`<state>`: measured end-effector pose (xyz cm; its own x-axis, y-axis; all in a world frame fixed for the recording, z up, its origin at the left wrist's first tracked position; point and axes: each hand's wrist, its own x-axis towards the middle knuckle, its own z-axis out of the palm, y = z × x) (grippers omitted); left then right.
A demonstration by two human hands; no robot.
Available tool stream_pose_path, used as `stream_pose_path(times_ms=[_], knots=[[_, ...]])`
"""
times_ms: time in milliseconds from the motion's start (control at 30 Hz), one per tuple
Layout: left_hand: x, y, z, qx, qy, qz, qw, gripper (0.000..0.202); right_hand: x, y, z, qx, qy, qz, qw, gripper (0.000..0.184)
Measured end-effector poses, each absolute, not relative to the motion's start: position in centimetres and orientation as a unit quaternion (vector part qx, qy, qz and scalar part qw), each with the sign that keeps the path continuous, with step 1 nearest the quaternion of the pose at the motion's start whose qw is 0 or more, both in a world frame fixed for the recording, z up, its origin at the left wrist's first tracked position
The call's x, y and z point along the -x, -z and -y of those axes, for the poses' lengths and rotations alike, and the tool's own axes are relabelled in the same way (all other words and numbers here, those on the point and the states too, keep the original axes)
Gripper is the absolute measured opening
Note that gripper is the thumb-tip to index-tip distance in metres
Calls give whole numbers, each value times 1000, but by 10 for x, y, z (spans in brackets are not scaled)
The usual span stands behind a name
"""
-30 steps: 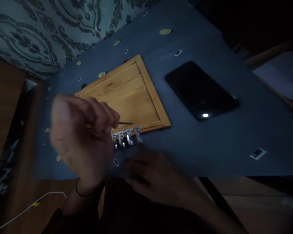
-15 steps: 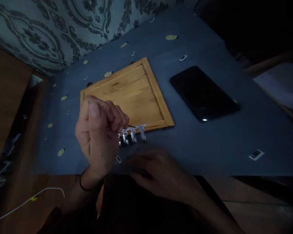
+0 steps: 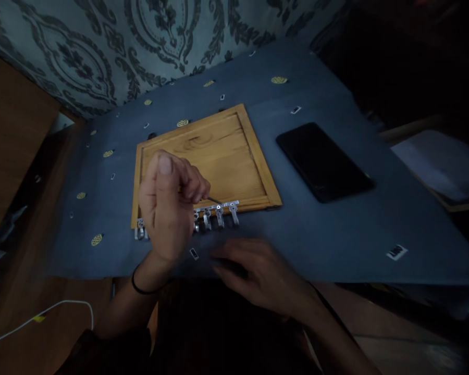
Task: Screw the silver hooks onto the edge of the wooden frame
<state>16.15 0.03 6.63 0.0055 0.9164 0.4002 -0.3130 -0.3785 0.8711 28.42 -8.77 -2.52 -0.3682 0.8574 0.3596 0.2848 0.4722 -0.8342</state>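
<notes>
My left hand (image 3: 168,203), with a dark band at the wrist, is closed in a fist over the front left part of a framed wooden board (image 3: 219,156). From the fist runs the thin dark shaft of a screwdriver (image 3: 214,200); its handle is mostly hidden in the fingers. The tip reaches a metal hook rail (image 3: 233,206) along the board's near edge, close to a screw. Several hooks hang from the rail, and my fist and wrist hide part of it. Close to the table's front edge, my right hand (image 3: 254,265) lies with fingers and thumb apart, holding nothing visible.
A black phone (image 3: 322,161) lies right of the board. The blue patterned tablecloth (image 3: 336,234) covers the table, which meets a patterned wall (image 3: 172,31) at the back. A white cable (image 3: 62,303) hangs at lower left. A pale object (image 3: 437,161) sits at the far right.
The view has shifted, so the board and phone appear slightly lower. My left fist keeps the screwdriver at the rail. The bright reflection on the phone is gone.
</notes>
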Motion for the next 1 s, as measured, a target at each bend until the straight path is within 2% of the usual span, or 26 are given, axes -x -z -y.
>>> stream_pose_path(times_ms=[233,1000], knots=[[-163,-58,5,-504,-627,-297,513,47,-286,23,88,375,-360,734,437,14],[-169,-42,1,-556,-620,-252,492,38,-284,26,87,392,-421,699,426,18]])
